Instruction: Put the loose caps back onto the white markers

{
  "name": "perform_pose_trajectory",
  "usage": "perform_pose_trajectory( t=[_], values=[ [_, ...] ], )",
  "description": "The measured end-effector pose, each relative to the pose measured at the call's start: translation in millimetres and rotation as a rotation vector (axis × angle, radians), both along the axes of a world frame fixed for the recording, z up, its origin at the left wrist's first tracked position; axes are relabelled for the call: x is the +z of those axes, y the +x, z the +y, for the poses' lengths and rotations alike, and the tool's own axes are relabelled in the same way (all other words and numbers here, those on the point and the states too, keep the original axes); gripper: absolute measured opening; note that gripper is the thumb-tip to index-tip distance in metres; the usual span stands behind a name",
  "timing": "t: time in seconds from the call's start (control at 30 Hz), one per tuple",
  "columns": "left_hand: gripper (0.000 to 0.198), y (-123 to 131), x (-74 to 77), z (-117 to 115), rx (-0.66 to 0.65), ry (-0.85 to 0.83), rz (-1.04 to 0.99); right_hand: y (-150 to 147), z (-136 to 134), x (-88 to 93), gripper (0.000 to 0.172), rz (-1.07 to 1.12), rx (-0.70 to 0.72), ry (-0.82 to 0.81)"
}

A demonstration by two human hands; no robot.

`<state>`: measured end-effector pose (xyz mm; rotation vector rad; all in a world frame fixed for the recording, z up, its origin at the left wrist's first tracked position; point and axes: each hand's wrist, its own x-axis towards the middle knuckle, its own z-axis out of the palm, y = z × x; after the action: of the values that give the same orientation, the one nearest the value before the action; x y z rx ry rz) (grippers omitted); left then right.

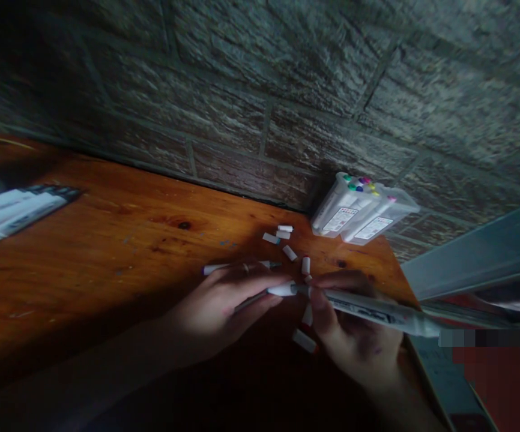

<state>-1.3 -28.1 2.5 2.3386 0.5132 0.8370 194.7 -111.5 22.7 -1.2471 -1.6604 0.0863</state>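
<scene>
My right hand (354, 324) grips a white marker (372, 309), its tip end pointing left. Between the thumb and fingers of my left hand (228, 294) is a small white marker cap (281, 290), right at the marker's tip; I cannot tell whether the two are joined. Another marker (215, 269) lies on the wooden table (152, 240) behind my left hand, partly covered by it. Several loose caps are scattered about my hands, among them a red-ended cap (305, 264) and a cap (304, 340) below the fingertips.
Two clear plastic cases (359, 207) with colourful-ended markers stand at the back right by the brick wall (242, 96). Several white markers (21, 210) lie together at the far left. The table's right edge (404, 270) runs past my right hand.
</scene>
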Motion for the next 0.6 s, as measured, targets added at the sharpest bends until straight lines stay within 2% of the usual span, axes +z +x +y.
perform_pose_trajectory(
  t=[0.1,0.17,0.27,0.3,0.37,0.47,0.6],
  values=[
    [0.028,1,-1.2,1,0.023,0.009,0.042,-3,2,1.9,0.008,-0.055,0.056,-0.098],
    [0.027,1,-0.4,0,0.015,0.020,0.049,2,5,4.6,0.007,-0.131,0.035,-0.068],
    [0.022,2,4.8,-5,-0.046,0.032,-0.011,24,13,5.7,0.009,-0.253,-0.170,0.019],
    [0.021,2,7.2,-6,-0.049,0.032,-0.034,32,16,4.9,0.007,-0.233,-0.283,0.020],
    [0.019,2,11.5,-7,-0.002,0.024,-0.063,45,22,2.5,0.009,-0.185,-0.393,0.001],
    [0.019,1,14.0,-6,0.080,-0.024,-0.061,46,24,-1.6,0.013,-0.036,-0.346,-0.012],
    [0.019,1,11.1,-7,0.102,-0.052,-0.042,33,21,-5.1,0.017,0.034,-0.264,-0.006]
  ],
)
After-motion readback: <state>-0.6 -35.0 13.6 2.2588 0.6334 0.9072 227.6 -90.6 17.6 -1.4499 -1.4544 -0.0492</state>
